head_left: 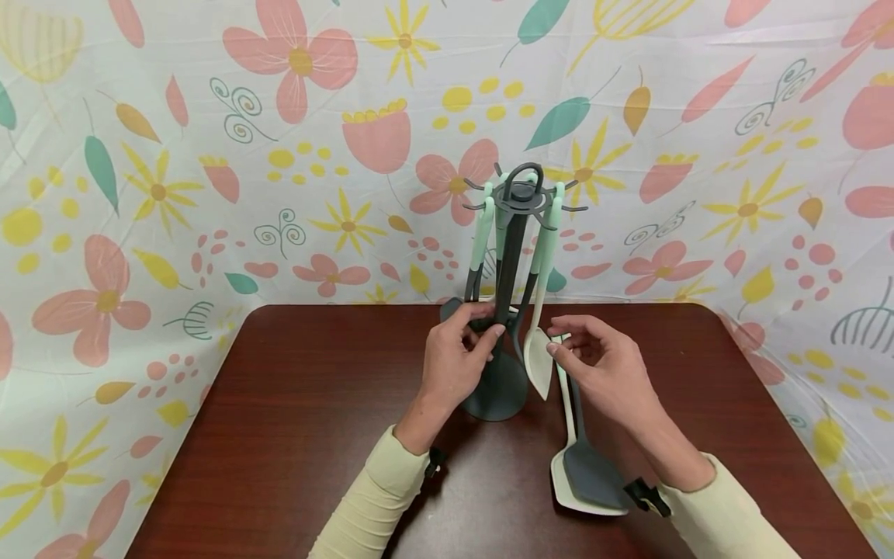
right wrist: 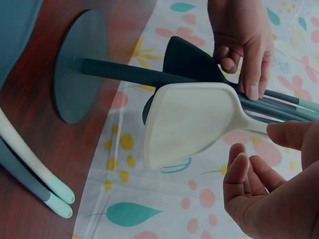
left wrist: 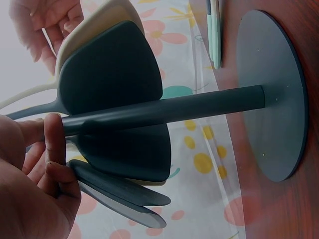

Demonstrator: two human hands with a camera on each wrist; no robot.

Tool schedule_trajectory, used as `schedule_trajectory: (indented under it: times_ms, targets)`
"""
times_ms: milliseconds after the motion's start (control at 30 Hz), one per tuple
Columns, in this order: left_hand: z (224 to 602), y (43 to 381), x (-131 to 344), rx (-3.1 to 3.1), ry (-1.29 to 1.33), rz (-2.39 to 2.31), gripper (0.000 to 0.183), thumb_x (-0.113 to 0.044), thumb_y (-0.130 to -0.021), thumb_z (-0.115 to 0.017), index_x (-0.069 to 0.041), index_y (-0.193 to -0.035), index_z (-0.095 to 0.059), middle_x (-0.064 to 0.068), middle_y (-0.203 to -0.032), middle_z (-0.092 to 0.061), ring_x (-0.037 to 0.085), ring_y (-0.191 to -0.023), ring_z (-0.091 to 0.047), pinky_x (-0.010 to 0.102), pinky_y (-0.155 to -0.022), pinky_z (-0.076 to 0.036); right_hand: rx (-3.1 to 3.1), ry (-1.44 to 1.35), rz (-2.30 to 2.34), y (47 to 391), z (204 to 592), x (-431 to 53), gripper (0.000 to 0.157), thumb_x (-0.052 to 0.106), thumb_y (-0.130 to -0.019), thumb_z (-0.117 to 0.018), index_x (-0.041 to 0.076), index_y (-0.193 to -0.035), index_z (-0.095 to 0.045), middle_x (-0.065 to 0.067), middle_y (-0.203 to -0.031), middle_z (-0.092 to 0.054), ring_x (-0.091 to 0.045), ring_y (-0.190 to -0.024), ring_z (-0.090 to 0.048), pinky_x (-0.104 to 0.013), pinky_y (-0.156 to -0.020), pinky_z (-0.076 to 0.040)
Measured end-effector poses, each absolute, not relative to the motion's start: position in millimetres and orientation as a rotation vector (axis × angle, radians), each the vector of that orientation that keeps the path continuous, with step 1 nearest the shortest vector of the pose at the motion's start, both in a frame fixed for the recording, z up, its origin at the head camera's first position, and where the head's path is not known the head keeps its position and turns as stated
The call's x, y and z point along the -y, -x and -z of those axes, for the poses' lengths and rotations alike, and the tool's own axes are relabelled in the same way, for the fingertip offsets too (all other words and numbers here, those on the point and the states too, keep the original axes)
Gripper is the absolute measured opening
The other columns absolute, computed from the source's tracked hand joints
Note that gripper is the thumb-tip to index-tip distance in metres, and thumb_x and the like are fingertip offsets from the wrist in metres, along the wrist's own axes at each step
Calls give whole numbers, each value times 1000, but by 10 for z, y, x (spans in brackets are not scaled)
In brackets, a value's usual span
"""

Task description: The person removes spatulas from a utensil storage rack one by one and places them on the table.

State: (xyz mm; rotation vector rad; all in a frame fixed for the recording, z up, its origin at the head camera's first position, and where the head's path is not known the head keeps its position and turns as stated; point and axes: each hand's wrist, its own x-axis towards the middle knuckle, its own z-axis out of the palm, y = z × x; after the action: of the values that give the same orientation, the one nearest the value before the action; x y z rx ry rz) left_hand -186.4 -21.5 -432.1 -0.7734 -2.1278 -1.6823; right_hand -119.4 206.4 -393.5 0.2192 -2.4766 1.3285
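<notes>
A dark utensil stand (head_left: 512, 272) with a round base (head_left: 497, 392) stands on the table, mint-handled utensils hanging from its top hooks. My left hand (head_left: 454, 357) grips its pole partway down, thumb on the near side. On the right side hangs a cream turner (right wrist: 194, 119). My right hand (head_left: 608, 365) is beside it, the thumb tip at its neck in the right wrist view and the other fingers loosely bent and apart from it. A dark turner (left wrist: 114, 69) hangs behind the pole in the left wrist view, with other heads partly hidden by my left hand.
On the table to the right lie a dark turner (head_left: 594, 473) and a cream turner (head_left: 559, 481), overlapping, handles toward the back. A flower-print cloth (head_left: 349, 155) hangs behind the table's back edge. Several bare hooks (head_left: 574, 208) stick out at the stand's top.
</notes>
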Motion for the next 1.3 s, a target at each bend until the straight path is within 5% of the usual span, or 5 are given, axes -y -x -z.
schedule_trajectory:
  times_ms: [667,1300]
  targets:
    - [4317,1869,204,2112,797,1668,30,-24,-103,-73,-17,-132,-70,-1,-118,-75,3,-62,-65,25,-59,-58,2420,-258,-1372,1263,3836,-1919,28,16,-100,-77,20,-127,-74,1,-107,-75,-11,-85,-67,-24,-61,-51]
    - [4314,1866,221,2111,800,1671,30,-24,-103,-73,-17,-133,-69,0,-119,-75,3,-63,-65,25,-60,-59,2384,-312,-1375,1356,3817,-1823,19,14,-100,-77,12,-119,-75,-2,-98,-75,-13,-81,-69,-20,-69,-52]
